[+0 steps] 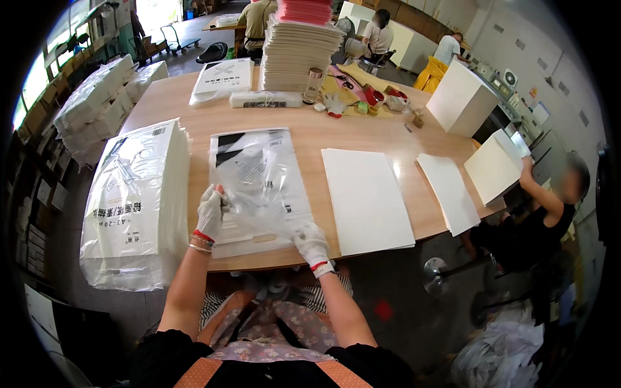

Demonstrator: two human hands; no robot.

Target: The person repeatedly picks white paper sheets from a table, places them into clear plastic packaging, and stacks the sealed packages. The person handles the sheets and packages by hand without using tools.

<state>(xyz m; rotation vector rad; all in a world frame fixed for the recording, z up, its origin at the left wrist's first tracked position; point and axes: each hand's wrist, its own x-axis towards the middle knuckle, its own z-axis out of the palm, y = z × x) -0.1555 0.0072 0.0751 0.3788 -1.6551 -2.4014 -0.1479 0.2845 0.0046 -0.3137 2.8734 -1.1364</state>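
Both my hands wear white gloves with red cuffs. A clear plastic bag (259, 213) is stretched between them, its film crumpled and raised above the table. My left hand (212, 212) is closed on the bag's left side, thumb upward. Its right side is gripped by my right hand (311, 242), near the table's front edge. Under the bag lie printed bags (284, 155) with a dark corner and a pencil drawing. Just right of my right hand is a flat stack of white paper sheets (367, 200).
A tall stack of filled bags (132, 207) stands at the left. Behind are a high paper pile (301, 55), a glass bottle (313, 85) and scissors (344, 82). A smaller paper stack (447, 193) lies right; beyond it a seated person (550, 207) handles sheets.
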